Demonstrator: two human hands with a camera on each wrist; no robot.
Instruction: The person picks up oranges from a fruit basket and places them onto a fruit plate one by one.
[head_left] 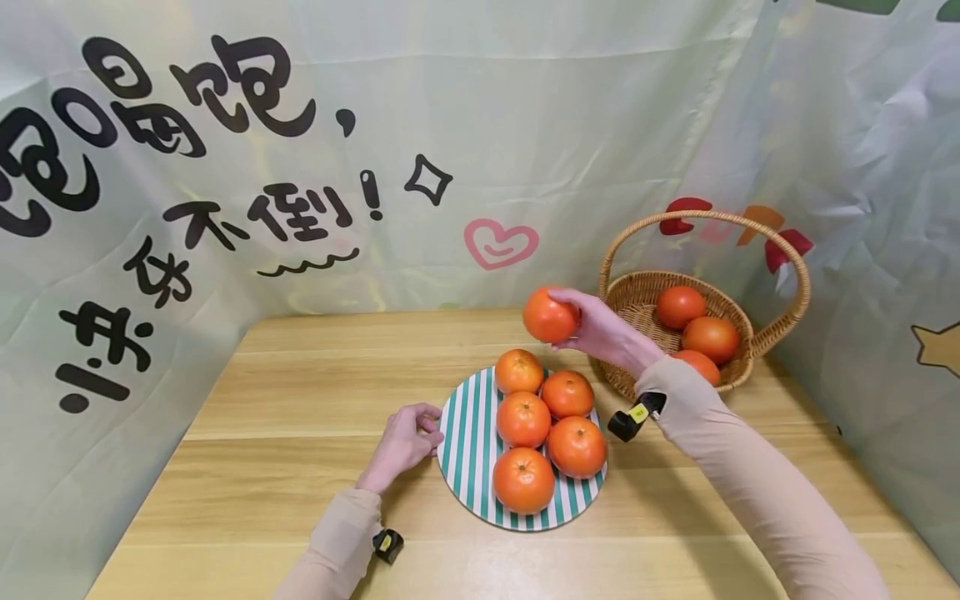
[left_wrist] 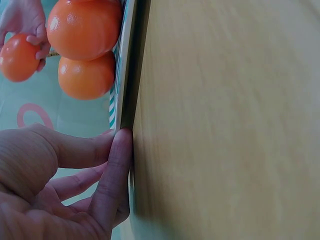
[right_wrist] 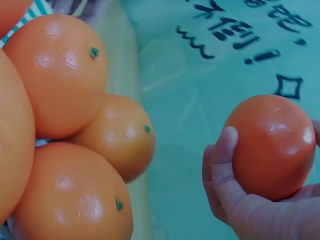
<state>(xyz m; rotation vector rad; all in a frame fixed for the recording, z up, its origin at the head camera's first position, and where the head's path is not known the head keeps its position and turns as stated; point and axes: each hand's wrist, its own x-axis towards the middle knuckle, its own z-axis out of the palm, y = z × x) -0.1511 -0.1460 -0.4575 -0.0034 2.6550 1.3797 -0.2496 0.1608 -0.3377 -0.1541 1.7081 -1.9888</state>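
My right hand (head_left: 606, 330) grips an orange (head_left: 546, 315) above the far edge of a round striped board (head_left: 467, 446), left of the wicker basket. In the right wrist view, fingers curl round this smooth, reddish orange (right_wrist: 272, 145). Several oranges (head_left: 523, 419) lie on the green-and-white board, bunched over its middle and right side. At the board's left rim is my left hand (head_left: 405, 437); the left wrist view has its thumb and index finger (left_wrist: 116, 172) pinching that rim. More oranges (head_left: 711, 339) sit inside the basket, one partly hidden by my right forearm.
The wicker basket (head_left: 752, 360) with its tall arched handle stands at the back right of the wooden table (head_left: 300, 400). Behind the table hangs a printed cloth (head_left: 420, 100) with black lettering, and it also runs along both sides.
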